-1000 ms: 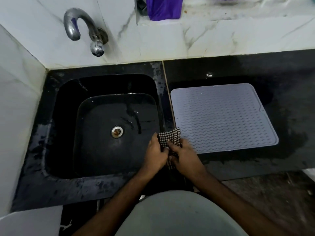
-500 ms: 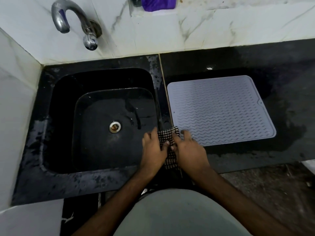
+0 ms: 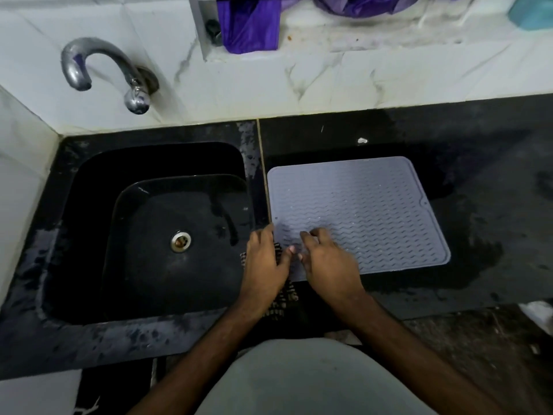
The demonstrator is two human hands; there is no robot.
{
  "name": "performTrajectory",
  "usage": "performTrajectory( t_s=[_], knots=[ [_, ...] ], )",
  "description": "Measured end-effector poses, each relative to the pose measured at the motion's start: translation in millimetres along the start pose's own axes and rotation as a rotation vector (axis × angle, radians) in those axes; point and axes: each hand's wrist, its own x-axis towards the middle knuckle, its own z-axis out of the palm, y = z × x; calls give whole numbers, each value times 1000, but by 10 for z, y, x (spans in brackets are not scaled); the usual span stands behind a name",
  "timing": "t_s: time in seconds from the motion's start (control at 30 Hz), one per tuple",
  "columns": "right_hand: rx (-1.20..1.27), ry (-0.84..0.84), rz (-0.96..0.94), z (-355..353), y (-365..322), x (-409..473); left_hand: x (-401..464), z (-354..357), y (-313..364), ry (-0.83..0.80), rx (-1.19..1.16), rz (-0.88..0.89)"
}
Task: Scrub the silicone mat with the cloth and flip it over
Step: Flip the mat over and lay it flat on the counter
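A grey silicone mat (image 3: 359, 217) with a wavy ribbed surface lies flat on the wet black countertop (image 3: 478, 205), just right of the black sink (image 3: 167, 223), its left edge running along the seam between sink surround and counter. Both hands work at the mat's near left corner. The left hand (image 3: 264, 265) lies palm down over a checked cloth (image 3: 282, 298), fingers bent over it and the thumb reaching right; the cloth shows in dark-and-light checks at the hand's left edge, between thumb and fingers, and below the wrist, where it hangs toward the near counter edge. Whether the fingers truly grip the cloth or only press on it cannot be told. The right hand (image 3: 326, 262) rests on the mat's near left corner, fingers curled with the tips down on the ribs; it holds nothing that shows. The two thumbs nearly meet over the mat.

At the far left a curved metal tap (image 3: 101, 67) juts from the white marble wall above the sink. A purple cloth (image 3: 248, 25) hangs in a recess on the far ledge.
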Motion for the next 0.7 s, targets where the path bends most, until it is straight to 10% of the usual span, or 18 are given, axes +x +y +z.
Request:
performTrajectory(
  t_s=[0.7],
  knots=[
    [134, 87, 86, -479, 1790, 520, 585, 837, 501, 33, 271, -293]
  ],
)
